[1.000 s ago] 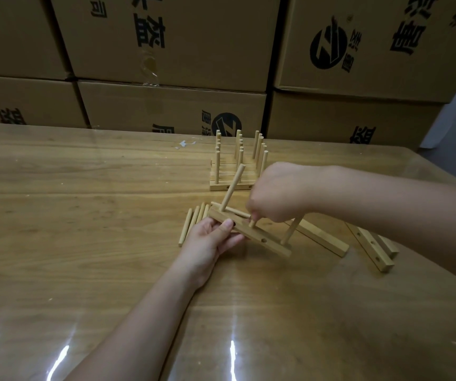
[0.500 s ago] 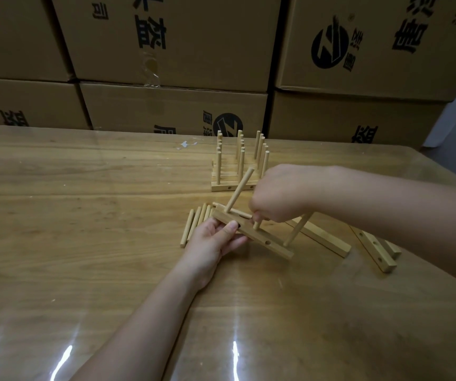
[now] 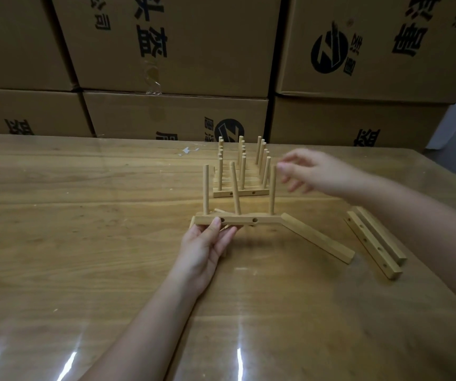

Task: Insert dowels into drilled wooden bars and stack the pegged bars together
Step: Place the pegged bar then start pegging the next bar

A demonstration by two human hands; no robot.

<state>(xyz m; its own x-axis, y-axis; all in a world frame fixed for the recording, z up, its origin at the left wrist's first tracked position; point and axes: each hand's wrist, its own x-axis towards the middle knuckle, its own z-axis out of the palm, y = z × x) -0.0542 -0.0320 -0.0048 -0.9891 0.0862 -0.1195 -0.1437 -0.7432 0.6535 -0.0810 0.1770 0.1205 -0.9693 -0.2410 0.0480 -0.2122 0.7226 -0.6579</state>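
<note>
My left hand [image 3: 207,243] grips the left end of a drilled wooden bar [image 3: 265,220], thumb on its front face, holding it level a little above the table. Three dowels [image 3: 235,188] stand up from the bar, the middle one leaning. My right hand [image 3: 307,171] hovers just right of the rightmost dowel with fingers spread, holding nothing. Behind stands the stack of pegged bars [image 3: 242,192] with several upright dowels. A few loose dowels lie mostly hidden under my left hand.
A plain bar [image 3: 320,239] lies slanted on the table to the right of the held bar. Two more drilled bars [image 3: 373,240] lie side by side further right. Cardboard boxes [image 3: 177,114] form a wall behind the table [image 3: 84,229].
The bar has turned from slanted to level and risen slightly. My right hand has let go of the middle dowel and moved up and to the right, its fingers opening.
</note>
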